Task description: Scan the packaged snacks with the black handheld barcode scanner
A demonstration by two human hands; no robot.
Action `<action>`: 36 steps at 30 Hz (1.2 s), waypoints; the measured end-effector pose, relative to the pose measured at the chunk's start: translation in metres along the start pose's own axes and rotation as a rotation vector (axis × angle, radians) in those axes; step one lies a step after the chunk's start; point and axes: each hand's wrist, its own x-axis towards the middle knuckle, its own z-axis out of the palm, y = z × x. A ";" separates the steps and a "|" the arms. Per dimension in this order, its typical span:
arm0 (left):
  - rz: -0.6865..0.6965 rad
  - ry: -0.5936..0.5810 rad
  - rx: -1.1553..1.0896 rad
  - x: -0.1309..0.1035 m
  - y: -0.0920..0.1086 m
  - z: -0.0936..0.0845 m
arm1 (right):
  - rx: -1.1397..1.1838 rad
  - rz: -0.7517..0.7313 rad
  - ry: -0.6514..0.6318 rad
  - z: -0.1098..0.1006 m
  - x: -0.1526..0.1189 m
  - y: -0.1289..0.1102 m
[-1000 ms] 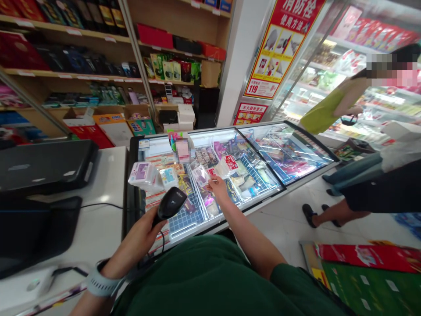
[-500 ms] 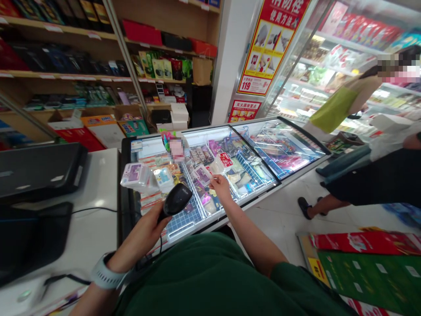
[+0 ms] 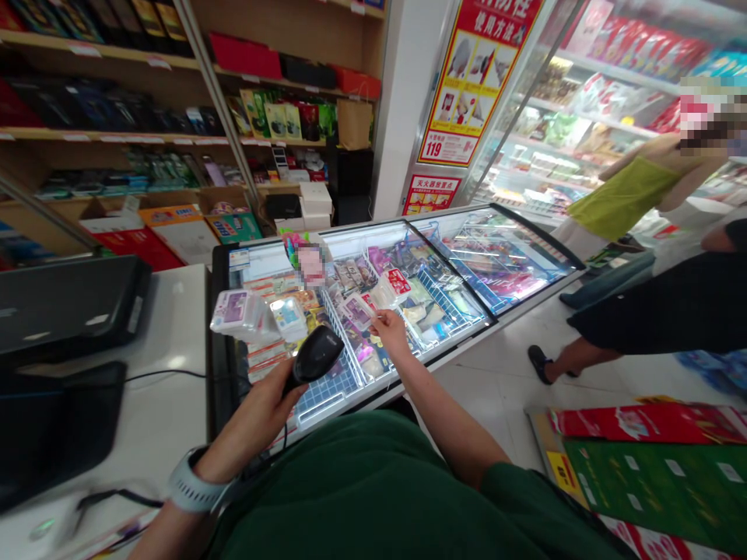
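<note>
My left hand [image 3: 265, 408] grips a black barcode scanner [image 3: 315, 354] by its handle, its head raised over the near end of a glass-topped chest freezer [image 3: 528, 292]. My right hand [image 3: 390, 330] rests on the freezer glass with the fingers pinched together around something small and pale; I cannot tell what it is. A stack of clear plastic packs [image 3: 245, 313] lies on the glass left of the scanner. Under the glass are many coloured frozen packets in wire baskets.
A white counter [image 3: 175, 342] with a black monitor [image 3: 70, 307] and a black device stands on my left. Shelves of goods fill the back wall. Two other people, one in a yellow-green top [image 3: 624, 198], stand right of the freezer. Red and green cartons [image 3: 654, 459] lie on the floor.
The view has swung slightly; the scanner in my left hand has drifted a little right. My right hand stays on the glass. The people on the right have shifted along the aisle.
</note>
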 end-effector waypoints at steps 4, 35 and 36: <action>-0.002 -0.009 -0.004 0.000 -0.001 0.001 | -0.010 0.001 0.004 -0.001 0.000 0.000; -0.001 -0.044 0.034 0.000 -0.005 0.005 | -0.028 -0.004 0.003 -0.001 -0.002 0.001; 0.000 -0.050 0.034 0.000 -0.005 0.005 | -0.027 -0.002 0.004 -0.001 -0.002 0.001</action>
